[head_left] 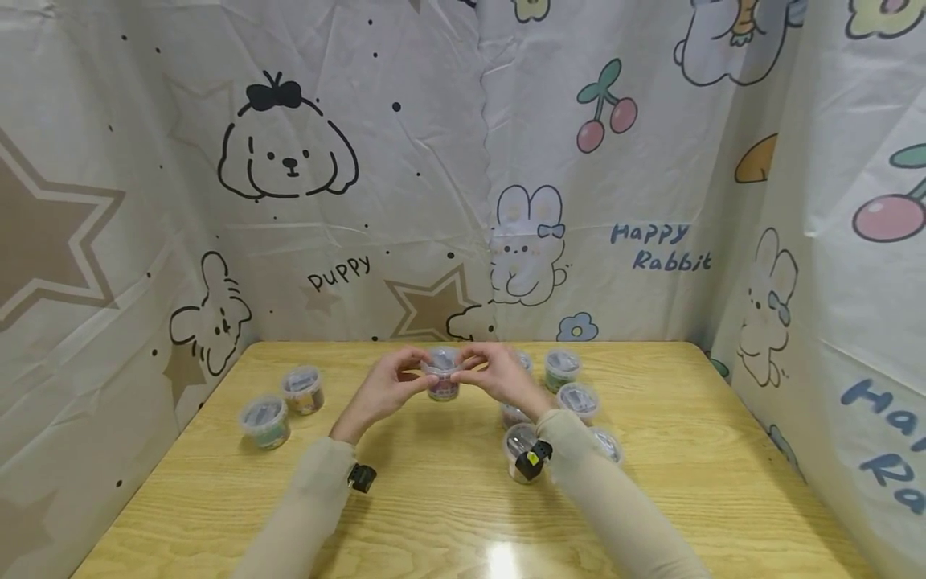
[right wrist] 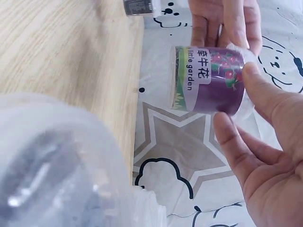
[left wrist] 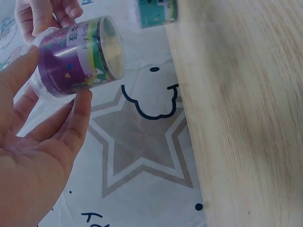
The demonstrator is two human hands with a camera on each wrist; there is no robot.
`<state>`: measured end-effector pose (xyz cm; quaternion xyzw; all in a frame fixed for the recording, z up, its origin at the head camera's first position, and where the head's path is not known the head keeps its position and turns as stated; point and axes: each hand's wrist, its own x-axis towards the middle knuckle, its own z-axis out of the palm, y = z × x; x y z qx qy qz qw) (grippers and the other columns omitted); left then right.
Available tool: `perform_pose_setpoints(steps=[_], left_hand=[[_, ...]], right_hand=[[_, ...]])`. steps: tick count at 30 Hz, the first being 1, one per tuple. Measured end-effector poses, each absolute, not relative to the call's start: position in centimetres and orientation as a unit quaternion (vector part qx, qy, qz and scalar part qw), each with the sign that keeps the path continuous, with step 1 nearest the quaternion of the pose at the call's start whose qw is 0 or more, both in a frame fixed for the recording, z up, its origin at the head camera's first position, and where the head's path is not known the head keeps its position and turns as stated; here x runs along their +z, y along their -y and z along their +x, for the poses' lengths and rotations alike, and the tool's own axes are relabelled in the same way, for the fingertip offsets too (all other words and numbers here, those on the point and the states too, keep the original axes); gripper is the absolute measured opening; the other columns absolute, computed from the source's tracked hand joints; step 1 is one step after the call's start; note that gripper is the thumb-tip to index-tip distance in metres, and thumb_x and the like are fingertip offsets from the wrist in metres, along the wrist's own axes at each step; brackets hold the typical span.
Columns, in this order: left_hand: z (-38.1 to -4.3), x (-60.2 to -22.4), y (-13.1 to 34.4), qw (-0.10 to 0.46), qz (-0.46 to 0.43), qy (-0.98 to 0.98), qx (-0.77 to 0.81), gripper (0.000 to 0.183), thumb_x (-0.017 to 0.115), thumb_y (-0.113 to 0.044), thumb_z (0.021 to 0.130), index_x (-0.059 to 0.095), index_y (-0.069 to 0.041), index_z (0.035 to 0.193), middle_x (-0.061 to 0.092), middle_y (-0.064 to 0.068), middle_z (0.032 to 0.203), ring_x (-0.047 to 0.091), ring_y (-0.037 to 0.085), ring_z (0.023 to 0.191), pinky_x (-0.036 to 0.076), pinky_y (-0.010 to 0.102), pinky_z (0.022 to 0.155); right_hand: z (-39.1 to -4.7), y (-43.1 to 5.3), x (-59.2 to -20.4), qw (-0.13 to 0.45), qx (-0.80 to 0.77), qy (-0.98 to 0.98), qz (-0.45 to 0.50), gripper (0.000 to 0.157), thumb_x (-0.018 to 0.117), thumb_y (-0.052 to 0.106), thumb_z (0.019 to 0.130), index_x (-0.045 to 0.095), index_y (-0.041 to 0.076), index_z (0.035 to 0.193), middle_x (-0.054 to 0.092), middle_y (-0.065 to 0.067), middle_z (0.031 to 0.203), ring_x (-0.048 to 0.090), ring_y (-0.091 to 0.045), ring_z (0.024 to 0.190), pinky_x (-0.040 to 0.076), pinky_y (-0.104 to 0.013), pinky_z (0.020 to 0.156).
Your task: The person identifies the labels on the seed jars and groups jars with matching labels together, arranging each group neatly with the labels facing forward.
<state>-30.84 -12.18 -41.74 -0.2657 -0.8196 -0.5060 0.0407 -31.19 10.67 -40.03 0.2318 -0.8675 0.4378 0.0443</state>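
Observation:
A clear plastic tub [head_left: 444, 390] with a purple "little garden" label is held upright between both hands, close to the table's far edge. My left hand [head_left: 391, 384] grips its left side, thumb and fingers at the lid rim. From the other side my right hand [head_left: 501, 375] pinches the same rim. In the left wrist view the purple tub [left wrist: 66, 66] shows its clear base, with dark and pale contents inside. Printed red flowers appear on the tub's label [right wrist: 222, 90] in the right wrist view.
Two similar lidded tubs stand at the left, one green-labelled [head_left: 264, 422] and one farther back [head_left: 302, 390]. Several more cluster at the right, including a green-labelled tub [head_left: 563, 370] and a tub [head_left: 521, 454] below my right wrist. A printed curtain [head_left: 434, 161] hangs behind the wooden table [head_left: 405, 507].

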Motion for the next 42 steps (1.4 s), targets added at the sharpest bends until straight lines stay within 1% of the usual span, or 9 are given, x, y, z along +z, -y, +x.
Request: perform_pose_setpoints(steps=[6, 10, 16, 23, 26, 28, 32, 38, 42], left_hand=[[-31.0, -42.1, 11.2, 0.053, -0.261, 0.834, -0.483, 0.028, 0.077, -0.019, 0.086, 0.064, -0.009, 0.108, 0.066, 0.009, 0.114, 0.067, 0.025, 0.104, 0.057, 0.039, 0.09], [-31.1, -42.4, 11.0, 0.046, -0.259, 0.837, -0.481, 0.025, 0.078, -0.018, 0.084, 0.062, -0.01, 0.102, 0.067, 0.009, 0.112, 0.067, 0.026, 0.107, 0.055, 0.041, 0.093], [-31.7, -43.4, 10.7, 0.024, -0.28, 0.84, -0.464, 0.022, 0.077, -0.018, 0.085, 0.058, -0.011, 0.094, 0.066, 0.007, 0.108, 0.065, 0.029, 0.113, 0.052, 0.044, 0.098], [-32.0, -44.5, 10.3, -0.011, -0.296, 0.859, -0.417, 0.021, 0.076, -0.019, 0.085, 0.056, -0.013, 0.09, 0.066, 0.007, 0.108, 0.064, 0.028, 0.115, 0.052, 0.043, 0.098], [-31.9, -44.5, 9.9, -0.023, -0.306, 0.862, -0.404, 0.021, 0.076, -0.017, 0.085, 0.056, -0.011, 0.089, 0.066, 0.007, 0.105, 0.065, 0.028, 0.113, 0.054, 0.042, 0.096], [-31.9, -44.6, 9.8, -0.022, -0.31, 0.865, -0.394, 0.022, 0.077, -0.015, 0.084, 0.056, -0.011, 0.087, 0.066, 0.005, 0.101, 0.067, 0.027, 0.11, 0.055, 0.04, 0.092], [-32.1, -45.0, 9.7, -0.006, -0.33, 0.869, -0.369, 0.023, 0.078, -0.013, 0.083, 0.055, -0.008, 0.086, 0.064, 0.003, 0.091, 0.069, 0.023, 0.101, 0.058, 0.037, 0.085], [-31.8, -45.1, 9.7, -0.016, -0.326, 0.876, -0.356, 0.023, 0.079, -0.013, 0.081, 0.057, -0.008, 0.085, 0.064, 0.003, 0.091, 0.066, 0.017, 0.097, 0.057, 0.037, 0.086], [-31.6, -44.9, 9.6, -0.02, -0.321, 0.878, -0.354, 0.023, 0.079, -0.016, 0.081, 0.057, -0.009, 0.085, 0.064, 0.003, 0.09, 0.066, 0.016, 0.093, 0.057, 0.037, 0.084]], right_hand=[[-31.0, -10.7, -41.0, 0.059, 0.427, 0.872, 0.231, 0.012, 0.079, 0.025, 0.084, 0.069, 0.019, 0.089, 0.073, -0.001, 0.102, 0.072, -0.018, 0.092, 0.059, -0.03, 0.074], [-31.0, -10.9, -41.3, 0.055, 0.421, 0.875, 0.231, 0.012, 0.078, 0.026, 0.084, 0.069, 0.02, 0.087, 0.074, 0.0, 0.098, 0.072, -0.018, 0.089, 0.059, -0.031, 0.074], [-31.3, -11.6, -41.5, 0.054, 0.374, 0.892, 0.247, 0.01, 0.079, 0.022, 0.084, 0.072, 0.019, 0.089, 0.073, 0.002, 0.1, 0.07, -0.019, 0.089, 0.058, -0.031, 0.076], [-31.6, -12.2, -41.8, 0.017, 0.302, 0.916, 0.265, 0.007, 0.079, 0.019, 0.084, 0.075, 0.017, 0.089, 0.073, 0.004, 0.092, 0.064, -0.013, 0.078, 0.052, -0.025, 0.067], [-31.3, -12.2, -41.6, 0.004, 0.287, 0.923, 0.258, 0.006, 0.079, 0.016, 0.083, 0.074, 0.016, 0.087, 0.072, 0.004, 0.088, 0.062, -0.011, 0.076, 0.051, -0.026, 0.067], [-31.2, -12.2, -41.6, 0.001, 0.274, 0.928, 0.253, 0.006, 0.079, 0.016, 0.082, 0.075, 0.015, 0.086, 0.072, 0.004, 0.087, 0.061, -0.009, 0.077, 0.052, -0.027, 0.07], [-31.0, -12.0, -41.6, -0.012, 0.253, 0.936, 0.247, 0.005, 0.078, 0.015, 0.084, 0.075, 0.014, 0.089, 0.074, 0.001, 0.092, 0.062, -0.012, 0.083, 0.053, -0.032, 0.077], [-30.8, -11.8, -41.9, -0.03, 0.242, 0.936, 0.253, 0.005, 0.074, 0.012, 0.087, 0.077, 0.012, 0.091, 0.075, -0.001, 0.094, 0.062, -0.01, 0.078, 0.054, -0.031, 0.073], [-30.7, -11.9, -41.9, -0.031, 0.243, 0.937, 0.25, 0.005, 0.074, 0.012, 0.088, 0.077, 0.012, 0.091, 0.076, 0.0, 0.094, 0.062, -0.01, 0.079, 0.054, -0.033, 0.076]])
